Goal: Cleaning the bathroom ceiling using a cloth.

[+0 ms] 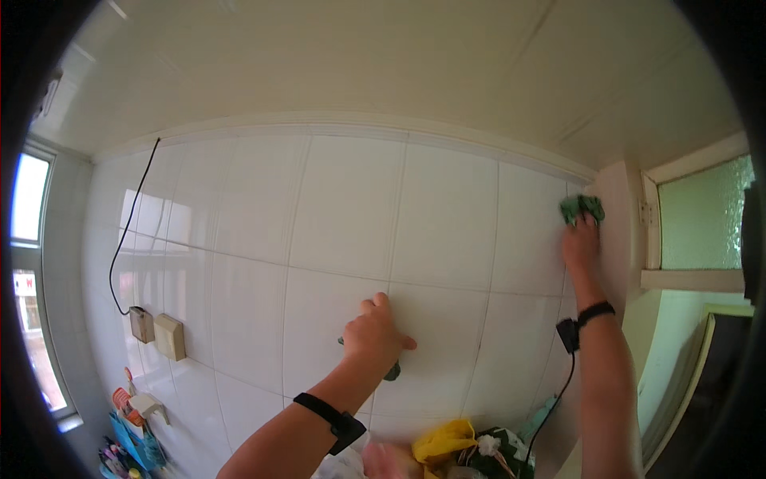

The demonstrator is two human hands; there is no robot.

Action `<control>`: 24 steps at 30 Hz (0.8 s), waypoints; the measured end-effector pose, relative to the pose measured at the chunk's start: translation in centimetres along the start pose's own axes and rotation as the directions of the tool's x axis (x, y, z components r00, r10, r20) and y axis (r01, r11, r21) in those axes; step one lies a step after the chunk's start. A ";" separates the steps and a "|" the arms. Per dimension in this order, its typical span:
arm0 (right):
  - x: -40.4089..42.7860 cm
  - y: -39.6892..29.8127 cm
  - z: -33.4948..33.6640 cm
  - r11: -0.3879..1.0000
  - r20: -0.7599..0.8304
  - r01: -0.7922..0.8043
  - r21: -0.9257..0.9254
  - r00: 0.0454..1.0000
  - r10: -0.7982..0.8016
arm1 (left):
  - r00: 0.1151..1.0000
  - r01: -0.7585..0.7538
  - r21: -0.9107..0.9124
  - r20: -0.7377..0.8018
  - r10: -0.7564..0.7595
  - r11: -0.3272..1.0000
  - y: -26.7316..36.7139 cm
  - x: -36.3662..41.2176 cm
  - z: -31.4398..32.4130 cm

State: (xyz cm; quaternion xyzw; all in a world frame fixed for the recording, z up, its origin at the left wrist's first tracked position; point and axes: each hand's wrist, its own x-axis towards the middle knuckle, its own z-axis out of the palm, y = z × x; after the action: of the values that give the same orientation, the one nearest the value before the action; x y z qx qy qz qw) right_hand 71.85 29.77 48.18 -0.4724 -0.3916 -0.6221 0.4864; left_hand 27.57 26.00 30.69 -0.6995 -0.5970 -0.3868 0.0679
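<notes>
A crumpled green cloth [581, 208] is under the fingers of my right hand [580, 245], pressed to the white tiled wall [347, 203] near its upper right corner. My left hand [372, 332] is at the middle of the same wall, fingers pointing up and thumb out to the right. Bits of a dark green cloth [392, 371] show on both sides of its palm; the rest is hidden by the hand. Each wrist wears a black strap with a small box, and a cable hangs from the right one.
The pale ceiling [371, 60] meets the wall above. At left are a window [36, 239], a black cable [133, 221], switch boxes [169, 336] and hanging items [134, 443]. Plastic bags [443, 442] lie below. A frosted-glass transom window [700, 218] is at right.
</notes>
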 end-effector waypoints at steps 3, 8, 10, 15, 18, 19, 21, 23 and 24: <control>0.3 -0.6 2.0 0.976 -0.015 -0.206 -0.067 0.979 0.205 | 0.999 -0.040 -0.038 -0.008 0.040 0.998 0.1 0.2 0.4; 5.1 -14.7 1.4 0.983 -0.123 0.145 0.113 0.984 -0.131 | 0.998 -0.054 -0.111 -0.043 0.050 0.992 -0.2 0.0 0.9; 5.8 -24.4 -0.5 0.982 0.014 0.074 0.175 0.997 -0.078 | 0.996 -0.057 -0.131 -0.075 0.047 0.990 -1.3 -0.1 1.5; 5.5 -34.6 -3.1 0.904 -0.033 0.323 0.281 0.944 -0.327 | 0.988 -0.107 -0.197 -0.134 0.082 0.974 -1.9 -0.4 2.4; 6.6 -37.2 -2.9 0.878 0.015 0.351 0.325 0.926 -0.376 | 0.970 -0.206 -0.142 -0.163 0.183 0.968 -2.6 -2.4 3.2; 6.7 -37.9 -2.6 0.869 -0.019 0.364 0.336 0.925 -0.380 | 0.970 -0.201 -0.136 -0.165 0.178 0.970 -3.0 -3.0 4.1; 6.9 -39.3 -3.0 0.839 -0.041 0.405 0.364 0.907 -0.420 | 0.995 -0.095 -0.085 0.000 0.095 0.992 -4.1 -4.3 5.5; 7.1 -40.9 -2.9 0.810 -0.062 0.443 0.384 0.888 -0.456 | 0.996 -0.091 -0.047 -0.005 0.091 0.995 -4.4 -4.9 6.0; 7.1 -41.8 -2.7 0.771 -0.107 0.495 0.401 0.861 -0.497 | 0.995 -0.100 -0.016 -0.009 0.100 0.995 -4.4 -5.2 6.1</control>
State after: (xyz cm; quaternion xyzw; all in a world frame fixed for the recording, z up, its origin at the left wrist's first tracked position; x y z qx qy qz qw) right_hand 30.00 34.71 53.25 -0.2396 -0.6264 -0.6290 0.3931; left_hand 26.56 26.55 21.69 -0.7274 -0.5578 -0.3908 0.0839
